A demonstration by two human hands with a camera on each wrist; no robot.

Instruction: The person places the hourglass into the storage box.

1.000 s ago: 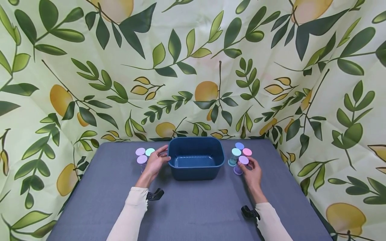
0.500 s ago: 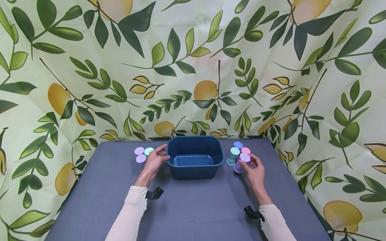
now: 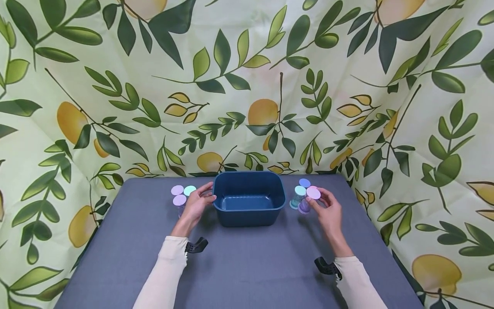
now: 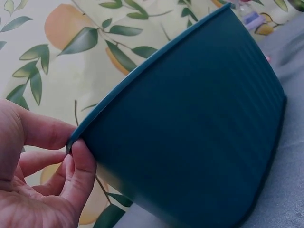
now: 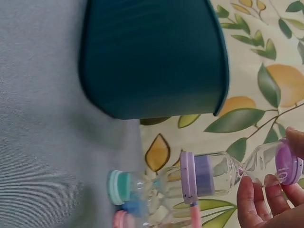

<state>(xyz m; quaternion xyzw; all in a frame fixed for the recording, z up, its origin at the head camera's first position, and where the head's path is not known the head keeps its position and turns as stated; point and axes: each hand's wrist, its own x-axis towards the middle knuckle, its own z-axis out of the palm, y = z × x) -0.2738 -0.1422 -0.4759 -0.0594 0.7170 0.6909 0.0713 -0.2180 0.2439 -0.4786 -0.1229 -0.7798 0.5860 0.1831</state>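
Fingers (image 5: 254, 194) of the right hand (image 3: 328, 212) are curled round a clear hourglass-shaped sand timer (image 5: 237, 172) with purple end caps, pinching it at its far cap; in the right wrist view the timer is clear of the bench (image 3: 247, 266), tilted well off upright. From the head view it hangs just right of the blue tub (image 3: 248, 198), its pale pink-purple top cap facing up. Close beside it stand the other timers: a teal-capped timer (image 3: 298, 196), a blue-capped timer (image 3: 304, 183), and a pink-capped one (image 5: 124, 219) that shows only in the right wrist view.

Left hand (image 3: 197, 205) grips the tub's left rim, thumb (image 4: 78, 166) on the outer wall and the other fingers reaching over the edge, as the left wrist view shows. The tub sits at the middle of the grey bench. Just left of that hand stand three more timers (image 3: 179, 194), two with lilac caps and one with a mint cap. A leaf-and-lemon cloth (image 3: 247, 86) hangs behind.
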